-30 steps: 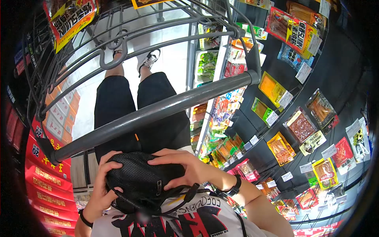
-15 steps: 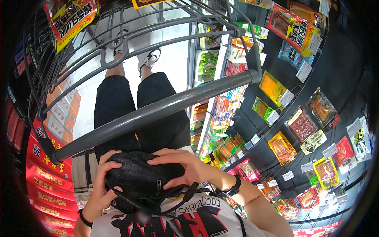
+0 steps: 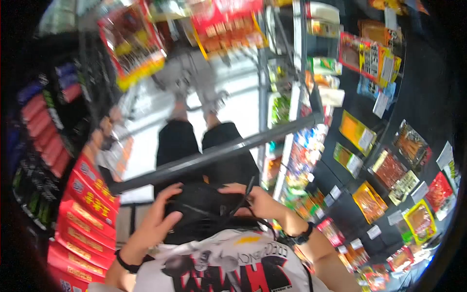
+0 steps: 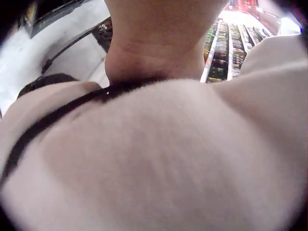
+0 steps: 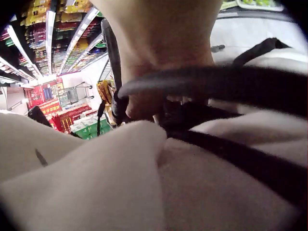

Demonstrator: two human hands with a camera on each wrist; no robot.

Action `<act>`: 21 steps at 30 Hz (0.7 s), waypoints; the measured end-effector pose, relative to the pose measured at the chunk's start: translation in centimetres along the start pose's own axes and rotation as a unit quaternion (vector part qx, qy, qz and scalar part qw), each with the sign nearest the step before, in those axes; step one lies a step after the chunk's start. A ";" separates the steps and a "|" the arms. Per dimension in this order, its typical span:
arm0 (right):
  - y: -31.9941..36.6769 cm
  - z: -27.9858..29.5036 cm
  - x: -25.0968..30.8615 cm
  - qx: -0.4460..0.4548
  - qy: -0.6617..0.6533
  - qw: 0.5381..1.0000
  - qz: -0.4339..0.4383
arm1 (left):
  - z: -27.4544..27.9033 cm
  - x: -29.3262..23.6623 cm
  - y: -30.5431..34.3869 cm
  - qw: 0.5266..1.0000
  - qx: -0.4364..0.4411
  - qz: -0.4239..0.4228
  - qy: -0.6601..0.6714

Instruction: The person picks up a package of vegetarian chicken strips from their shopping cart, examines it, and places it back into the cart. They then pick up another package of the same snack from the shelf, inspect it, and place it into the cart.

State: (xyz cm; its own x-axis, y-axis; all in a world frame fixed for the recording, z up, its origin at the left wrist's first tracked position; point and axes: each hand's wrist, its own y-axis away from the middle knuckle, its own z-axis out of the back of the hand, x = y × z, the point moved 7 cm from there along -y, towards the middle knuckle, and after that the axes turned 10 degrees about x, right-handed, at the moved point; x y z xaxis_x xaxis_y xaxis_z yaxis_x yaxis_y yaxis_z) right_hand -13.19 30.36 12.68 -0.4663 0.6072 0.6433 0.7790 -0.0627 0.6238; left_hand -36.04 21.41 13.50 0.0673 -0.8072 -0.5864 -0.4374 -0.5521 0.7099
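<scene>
A black mesh pouch (image 3: 197,202) is held against the waist, in front of a white printed shirt (image 3: 228,260). My left hand (image 3: 156,221) grips its left side, with the thumb on the near face. From the other side my right hand (image 3: 262,202) grips it, fingers over the top edge. A dark cord (image 3: 249,190) rises beside the right hand. Just past the pouch runs the grey handle bar (image 3: 224,152) of a shopping cart, which neither hand touches. In the wrist views, forearm and wrist hide most of both hands; a black strap (image 5: 260,86) crosses the right one.
Racks of packaged snacks (image 3: 367,202) hang along the right. Red printed panels (image 3: 90,233) stand at lower left, below dark shelving (image 3: 41,131). Beyond the handle are two large snack packs, a red-edged one (image 3: 131,44) and a red-orange one (image 3: 228,31).
The head view has shifted and blurred: handle, legs and hands sit farther right, and more of the packs beyond the handle shows. Both hands stay on the pouch.
</scene>
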 end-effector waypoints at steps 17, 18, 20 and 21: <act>1.6 5.8 -1.2 -0.149 -0.083 0.985 0.026 | -6.0 -28.4 11.0 0.745 0.058 -0.353 -0.563; 1.6 6.1 -0.8 -0.156 -0.074 0.984 0.038 | -7.7 -30.6 13.2 0.721 0.055 -0.439 -0.534; 1.9 6.1 -0.2 -0.163 -0.058 0.983 0.055 | -12.2 -33.6 16.9 0.556 0.110 -0.508 -0.648; 2.0 6.2 -0.2 -0.163 -0.060 0.982 0.068 | -13.8 -33.7 18.1 0.467 0.135 -0.531 -0.694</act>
State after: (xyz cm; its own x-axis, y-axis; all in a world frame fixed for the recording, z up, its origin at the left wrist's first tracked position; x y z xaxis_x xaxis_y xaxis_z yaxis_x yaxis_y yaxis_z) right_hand -8.92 34.98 11.06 -0.2994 0.6637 0.6855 0.6453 -0.3884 0.6579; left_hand -33.86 35.79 51.49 -0.1888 0.9086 -0.3724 -0.9280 -0.2892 -0.2349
